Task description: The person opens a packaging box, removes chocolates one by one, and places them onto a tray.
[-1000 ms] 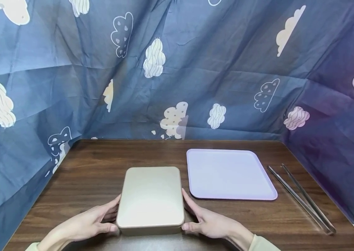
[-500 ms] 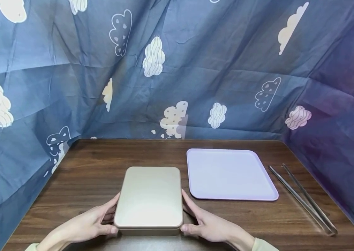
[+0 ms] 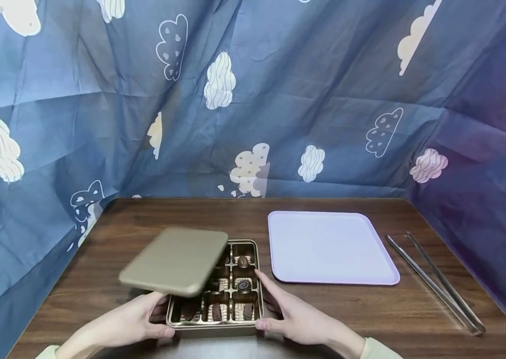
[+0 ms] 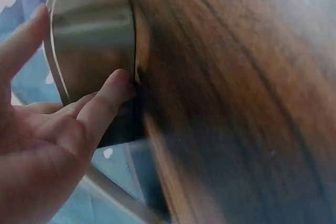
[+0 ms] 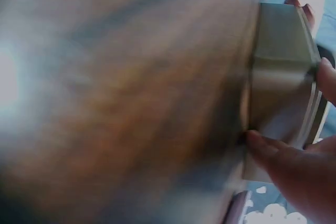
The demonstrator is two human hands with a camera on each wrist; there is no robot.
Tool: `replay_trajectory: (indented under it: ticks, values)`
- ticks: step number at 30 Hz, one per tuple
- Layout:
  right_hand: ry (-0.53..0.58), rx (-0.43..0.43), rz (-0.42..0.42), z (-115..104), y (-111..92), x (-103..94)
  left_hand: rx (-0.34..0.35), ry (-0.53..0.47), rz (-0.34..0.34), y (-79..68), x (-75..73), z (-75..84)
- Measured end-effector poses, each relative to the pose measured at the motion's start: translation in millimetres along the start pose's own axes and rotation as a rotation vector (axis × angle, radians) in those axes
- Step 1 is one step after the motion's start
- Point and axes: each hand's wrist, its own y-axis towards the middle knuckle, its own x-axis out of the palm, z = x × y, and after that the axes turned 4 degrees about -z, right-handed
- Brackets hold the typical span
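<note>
A gold rectangular chocolate tin (image 3: pixel 217 330) stands uncovered near the front of the table. Several dark chocolates, among them a swirled chocolate (image 3: pixel 244 285), sit in its gold compartments. The tin's lid (image 3: pixel 176 262) is off, slanting and blurred over the left part of the tin, hiding the compartments there. My left hand (image 3: pixel 122 321) grips the left side, its thumb at the front corner and its fingers partly hidden below the lid. My right hand (image 3: pixel 299 316) holds the right side, thumb at the front corner and a finger stretched along the edge.
A pale lilac tray (image 3: pixel 331 247) lies to the right behind the tin. Farther right, metal tongs (image 3: pixel 438 286) rest spread on the brown wooden table (image 3: pixel 145 214). A blue curtain (image 3: pixel 253 99) with cloud prints encloses the back and sides.
The lid has come off the tin and shifted left, tilting over the left hand's fingers, so the chocolates now show. Both hands stay nearly in place at the tin's sides.
</note>
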Motion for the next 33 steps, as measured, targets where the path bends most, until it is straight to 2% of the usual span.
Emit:
replay_trajectory:
  ticks: [2,3,7,9,12,14,16,18,20,25,27,29,33]
  values:
    - [-0.002,0.014,0.000,-1,2,-2.1,-0.029,-0.097,-0.002,-3.9,0.1,-2.3]
    - [-0.014,0.020,0.003,-2,3,-2.7,-0.046,-0.096,0.010,-6.0,-0.4,-2.6]
    - [0.007,0.030,-0.011,-5,5,-3.8,-0.090,0.020,0.064,-13.7,-9.8,0.6]
    - [0.011,0.026,-0.020,-5,6,-3.9,-0.104,0.084,0.127,-17.1,-19.7,2.8]
    - [0.037,0.010,-0.028,-5,7,-5.1,-0.111,0.284,0.301,-16.1,-39.1,1.6]
    - [0.058,0.011,-0.035,-6,9,-6.5,-0.155,0.500,0.412,-12.9,-51.5,-2.7]
    - [0.061,0.030,-0.032,-6,11,-8.2,-0.186,0.728,0.471,-7.8,-62.7,-10.3]
    - [0.032,0.055,-0.017,-7,14,-10.2,-0.197,0.884,0.441,-2.6,-73.4,-19.7]
    - [-0.023,0.078,0.014,-8,17,-12.4,-0.189,1.017,0.384,4.3,-84.0,-31.0]
    - [-0.095,0.071,0.080,-14,30,-17.4,-0.095,1.294,0.167,24.3,-102.0,-53.8]
    - [-0.096,0.061,0.088,-18,35,-18.8,-0.068,1.364,0.093,30.6,-103.5,-57.3]
    - [-0.100,0.062,0.090,-21,39,-19.6,-0.073,1.402,0.031,36.6,-104.3,-59.9]
    - [-0.096,0.072,0.081,-25,45,-19.8,-0.103,1.453,0.008,43.7,-107.7,-64.4]
